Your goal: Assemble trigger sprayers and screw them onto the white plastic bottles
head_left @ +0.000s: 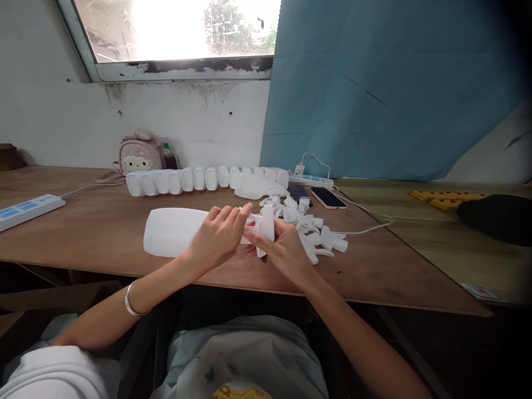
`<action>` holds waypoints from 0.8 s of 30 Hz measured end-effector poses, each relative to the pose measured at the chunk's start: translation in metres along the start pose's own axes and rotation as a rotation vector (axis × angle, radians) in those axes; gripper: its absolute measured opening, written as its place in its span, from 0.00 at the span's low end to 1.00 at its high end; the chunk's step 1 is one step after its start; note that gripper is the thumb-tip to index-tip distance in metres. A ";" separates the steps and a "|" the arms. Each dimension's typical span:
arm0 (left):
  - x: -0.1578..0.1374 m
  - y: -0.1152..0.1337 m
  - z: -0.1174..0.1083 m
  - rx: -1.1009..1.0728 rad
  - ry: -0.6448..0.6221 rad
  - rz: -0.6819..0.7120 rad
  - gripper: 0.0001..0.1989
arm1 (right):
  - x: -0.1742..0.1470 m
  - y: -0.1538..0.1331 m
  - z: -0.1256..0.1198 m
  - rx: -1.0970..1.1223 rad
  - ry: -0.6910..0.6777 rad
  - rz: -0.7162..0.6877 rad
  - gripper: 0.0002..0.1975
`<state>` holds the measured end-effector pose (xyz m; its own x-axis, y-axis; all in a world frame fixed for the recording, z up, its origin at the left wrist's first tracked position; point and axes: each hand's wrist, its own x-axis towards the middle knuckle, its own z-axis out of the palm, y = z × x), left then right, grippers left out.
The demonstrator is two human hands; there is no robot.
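Left hand closed around the neck end of a white bottle, held sideways at the near part of the brown table; right hand pinching a white trigger head at that end; loose white trigger parts heaped just beside it. Behind: a row of white containers; phone near the heap.

White bottle: neck end hidden under left hand. Right hand: fingers partly behind white piece. Tabletop: left end cut off, likewise power strip; near far edge, dark item pixelated
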<state>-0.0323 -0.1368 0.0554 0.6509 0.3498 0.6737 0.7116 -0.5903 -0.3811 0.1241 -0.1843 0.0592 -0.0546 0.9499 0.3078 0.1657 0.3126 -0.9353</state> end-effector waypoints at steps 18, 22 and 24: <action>-0.071 -0.024 -0.020 0.104 0.198 -0.246 0.25 | -0.003 -0.007 0.000 0.213 0.016 0.075 0.20; -0.096 -0.052 -0.029 0.087 0.210 -0.377 0.27 | -0.010 -0.015 0.005 0.259 -0.125 0.021 0.22; -0.110 -0.076 -0.033 0.113 0.204 -0.565 0.26 | -0.011 -0.017 0.003 0.243 -0.122 0.006 0.21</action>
<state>-0.1669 -0.1541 0.0307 0.1084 0.4338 0.8945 0.9630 -0.2692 0.0139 0.1189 -0.2003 0.0713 -0.1755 0.9401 0.2923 -0.0741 0.2835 -0.9561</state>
